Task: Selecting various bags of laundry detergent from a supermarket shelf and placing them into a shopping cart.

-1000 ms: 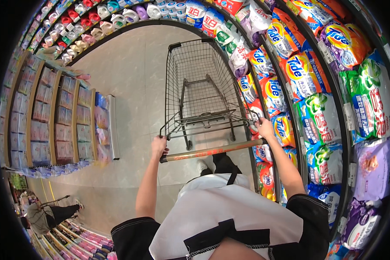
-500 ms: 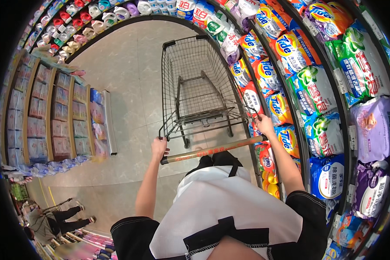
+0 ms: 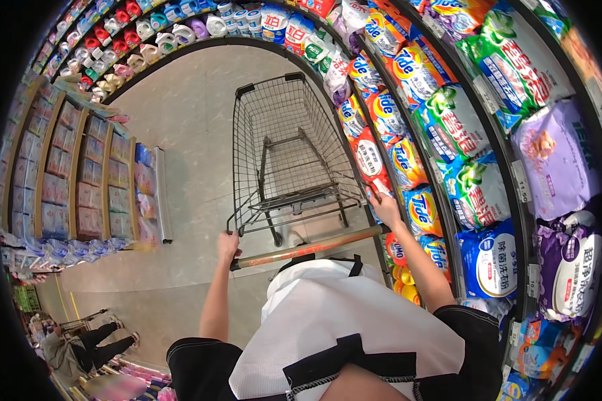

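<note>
Grasping black wire-mesh shopping cart (image 3: 301,199) with curled left hand (image 3: 228,246) and right hand (image 3: 385,208), apparently at both sides beyond gold-brown handlebar (image 3: 308,248), probably for even steering. With cart straight ahead, beside multicoloured glossy plastic detergent bags (image 3: 451,127), shelved front-out, likely for label reading. Printed boldly on bags; lettered red on handlebar.

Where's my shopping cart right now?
In the head view, the cart is near the middle, just ahead of you, your left hand and right hand gripping its sides, with shelved bags to its right.
</note>
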Demonstrator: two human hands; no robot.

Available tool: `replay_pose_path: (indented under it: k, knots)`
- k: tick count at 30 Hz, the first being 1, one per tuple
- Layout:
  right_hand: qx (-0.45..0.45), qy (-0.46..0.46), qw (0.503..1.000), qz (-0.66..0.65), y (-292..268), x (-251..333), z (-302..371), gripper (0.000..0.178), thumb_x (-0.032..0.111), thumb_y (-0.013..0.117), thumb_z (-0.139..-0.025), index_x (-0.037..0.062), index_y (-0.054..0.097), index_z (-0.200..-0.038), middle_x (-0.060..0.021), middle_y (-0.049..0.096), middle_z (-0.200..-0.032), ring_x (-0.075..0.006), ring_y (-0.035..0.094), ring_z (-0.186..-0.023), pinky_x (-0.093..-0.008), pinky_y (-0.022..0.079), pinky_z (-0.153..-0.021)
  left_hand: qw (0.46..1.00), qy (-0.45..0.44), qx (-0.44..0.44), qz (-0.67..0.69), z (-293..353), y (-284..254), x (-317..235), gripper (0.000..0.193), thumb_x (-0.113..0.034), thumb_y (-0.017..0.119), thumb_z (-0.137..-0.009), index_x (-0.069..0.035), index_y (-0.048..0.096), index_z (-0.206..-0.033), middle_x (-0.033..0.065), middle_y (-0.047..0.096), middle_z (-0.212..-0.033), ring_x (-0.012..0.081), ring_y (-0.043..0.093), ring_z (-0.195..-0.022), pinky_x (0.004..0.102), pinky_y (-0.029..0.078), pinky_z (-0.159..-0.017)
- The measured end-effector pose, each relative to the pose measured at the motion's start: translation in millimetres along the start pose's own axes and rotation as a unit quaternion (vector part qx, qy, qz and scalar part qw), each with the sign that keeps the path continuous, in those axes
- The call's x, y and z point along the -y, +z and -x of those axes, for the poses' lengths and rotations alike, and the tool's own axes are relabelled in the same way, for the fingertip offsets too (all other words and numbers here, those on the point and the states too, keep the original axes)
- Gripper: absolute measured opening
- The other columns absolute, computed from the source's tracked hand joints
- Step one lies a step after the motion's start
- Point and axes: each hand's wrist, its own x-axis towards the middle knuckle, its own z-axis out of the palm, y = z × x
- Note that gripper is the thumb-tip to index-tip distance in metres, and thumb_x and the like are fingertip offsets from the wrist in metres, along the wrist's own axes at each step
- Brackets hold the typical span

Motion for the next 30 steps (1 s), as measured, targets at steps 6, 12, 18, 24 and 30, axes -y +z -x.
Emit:
replay_pose_path:
  k: [6, 12, 18, 24, 30]
  knots:
    - [0.006, 0.000, 1.000, -0.014, 4, -40, 25, 0.040, 0.033, 0.051, -0.075, -0.0023, 0.053, -0.092, -0.0209, 0.056, -0.087, -0.0342, 0.053, -0.085, -0.0382, 0.042, -0.071, 0.994, -0.032, -0.021, -0.098, 39, 12, 25, 0.027, -0.013, 0.049, -0.071, 0.007, 0.049, -0.089, 0.0165, 0.057, -0.061, 0.0223, 0.057, -0.043, 0.0293, 0.045, -0.038]
    - [-0.018, -0.048, 0.998, 0.034, -4, -81, 48, 0.027, 0.027, 0.050, -0.078, 0.0008, 0.051, -0.083, -0.0097, 0.054, -0.057, -0.0166, 0.056, -0.049, -0.0290, 0.043, -0.047, 0.994, -0.041, -0.016, -0.096, 85, 32, 40, 0.027, -0.009, 0.049, -0.070, 0.007, 0.048, -0.092, 0.0148, 0.057, -0.061, 0.0212, 0.057, -0.044, 0.0281, 0.045, -0.038]
    - [0.045, 0.014, 0.999, 0.006, -23, -89, 75, 0.038, 0.031, 0.049, -0.075, -0.0013, 0.051, -0.095, -0.0201, 0.055, -0.092, -0.0320, 0.051, -0.089, -0.0383, 0.040, -0.075, 0.998, -0.030, -0.008, -0.057, 115, 45, 69, 0.024, -0.006, 0.052, -0.071, 0.007, 0.048, -0.091, 0.0125, 0.056, -0.061, 0.0194, 0.057, -0.044, 0.0260, 0.043, -0.035]
    - [0.003, -0.023, 0.999, 0.043, -27, -111, 102, 0.030, 0.027, 0.049, -0.078, 0.0037, 0.049, -0.096, -0.0110, 0.056, -0.065, -0.0225, 0.057, -0.057, -0.0326, 0.043, -0.054, 0.999, -0.029, 0.001, -0.027, 147, 53, 76, 0.024, -0.003, 0.052, -0.069, 0.007, 0.048, -0.090, 0.0118, 0.056, -0.060, 0.0193, 0.057, -0.043, 0.0263, 0.042, -0.034]
    - [0.010, -0.002, 0.999, 0.044, -34, -98, 143, 0.033, 0.026, 0.050, -0.075, -0.0008, 0.051, -0.094, -0.0207, 0.055, -0.085, -0.0341, 0.052, -0.083, -0.0391, 0.041, -0.072, 0.998, -0.039, -0.020, -0.042, 171, 49, 95, 0.019, -0.004, 0.052, -0.067, 0.008, 0.052, -0.081, 0.0125, 0.055, -0.058, 0.0198, 0.056, -0.041, 0.0267, 0.041, -0.035]
